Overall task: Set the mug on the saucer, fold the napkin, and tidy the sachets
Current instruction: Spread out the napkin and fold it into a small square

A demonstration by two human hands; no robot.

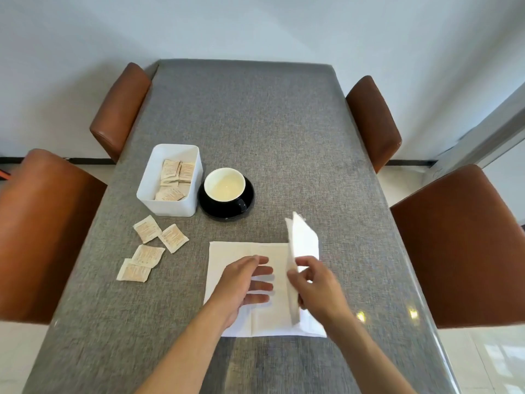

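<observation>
A white napkin (227, 254) lies spread on the grey table in front of me. My right hand (315, 282) pinches its right edge and holds that flap lifted upright over the sheet. My left hand (247, 282) rests flat on the napkin's middle, fingers apart. A mug (224, 184), white inside, stands on a black saucer (247, 206) behind the napkin. Several beige sachets (153, 245) lie loose on the table to the left. More sachets (174, 177) sit in a white box (170, 207) beside the saucer.
The grey cloth table (270, 123) stretches away from me. Four brown chairs stand at its sides: two left (42, 223), (119, 109) and two right (460, 245), (372, 120). A white wall lies beyond.
</observation>
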